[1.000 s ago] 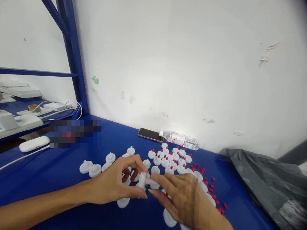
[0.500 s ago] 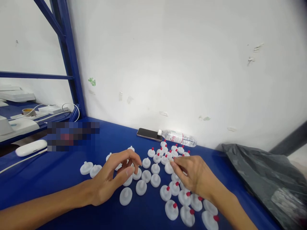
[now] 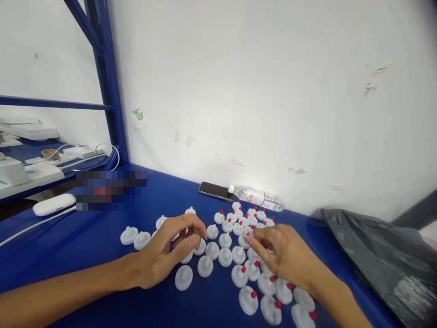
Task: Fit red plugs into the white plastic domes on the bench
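My right hand (image 3: 283, 250) is over the right-hand group of white plastic discs. Its thumb and forefinger close at the red cap (image 3: 247, 235) on one white disc (image 3: 243, 241); the other fingers curl under, partly hidden. To the left, my left hand (image 3: 175, 248) hovers half-curled over plain discs, thumb and forefinger slightly apart, nothing visible between them. One plain nozzled disc (image 3: 205, 266) lies just in front of its fingertips. Between my hands lies another plain disc (image 3: 225, 257). Several red-capped discs (image 3: 248, 300) are spread beneath and in front of my right hand.
On the blue table (image 3: 150, 305), a phone (image 3: 216, 191) and a clear water bottle (image 3: 257, 197) lie against the white wall. A dark plastic bag (image 3: 362, 246) covers the right side. A white oblong device (image 3: 54, 205) and cable lie left, near a blue frame (image 3: 111, 82).
The view has shifted slightly, moving everything rightward. A plain white disc now lies left of my right fingertips, where blue tabletop showed before. A red cap now shows at those fingertips.
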The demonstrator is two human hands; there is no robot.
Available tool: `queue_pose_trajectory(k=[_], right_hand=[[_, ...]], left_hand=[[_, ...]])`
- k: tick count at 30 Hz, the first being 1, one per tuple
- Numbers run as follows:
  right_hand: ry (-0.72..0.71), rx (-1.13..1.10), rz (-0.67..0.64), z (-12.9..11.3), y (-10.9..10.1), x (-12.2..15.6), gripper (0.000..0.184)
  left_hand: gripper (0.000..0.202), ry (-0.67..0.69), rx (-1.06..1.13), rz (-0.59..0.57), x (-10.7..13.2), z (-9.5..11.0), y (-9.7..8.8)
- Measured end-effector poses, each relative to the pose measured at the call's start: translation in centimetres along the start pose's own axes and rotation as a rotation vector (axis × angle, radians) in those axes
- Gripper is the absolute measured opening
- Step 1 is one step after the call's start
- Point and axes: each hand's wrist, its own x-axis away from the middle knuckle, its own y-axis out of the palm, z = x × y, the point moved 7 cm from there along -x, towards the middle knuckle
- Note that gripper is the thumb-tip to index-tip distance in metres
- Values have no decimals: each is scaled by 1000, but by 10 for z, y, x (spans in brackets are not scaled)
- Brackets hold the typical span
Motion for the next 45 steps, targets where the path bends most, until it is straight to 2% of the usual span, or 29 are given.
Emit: queue_pose_trajectory(k=[4, 12, 17, 22, 26, 31, 34, 38, 42, 43, 45], right_hand=[[30, 97, -53, -2, -4, 9, 61], [-68, 241, -27, -15, 9, 15, 39], [-112, 208, 13, -18, 5, 15, 32], [-70, 146, 7, -15, -7, 14, 30], [-47, 173, -5, -13, 0, 13, 36], [-83, 154, -18, -16, 7, 13, 34], [-98, 84, 71, -17, -4, 13, 37], [-146, -66, 353, -27, -20, 13, 42], [-252, -177, 458, -53, -9, 15, 38], [-278, -201, 478, -59, -6, 16, 36], [-305, -235, 515, -68, -2, 18, 35]], left_hand=[[34, -10, -2, 10, 0, -3, 0], [31, 24, -50, -12, 2, 3, 2], [28, 52, -102, -22, 3, 8, 5], [22, 131, -129, -15, 5, 12, 6], [18, 176, -150, -25, 7, 14, 7], [15, 229, -184, -28, 7, 16, 6], [14, 271, -219, -6, 7, 19, 7], [19, 321, -337, 61, 9, 27, 6], [60, 372, -516, 69, 12, 32, 13], [64, 382, -541, 66, 13, 32, 15], [59, 401, -553, 65, 13, 32, 20]])
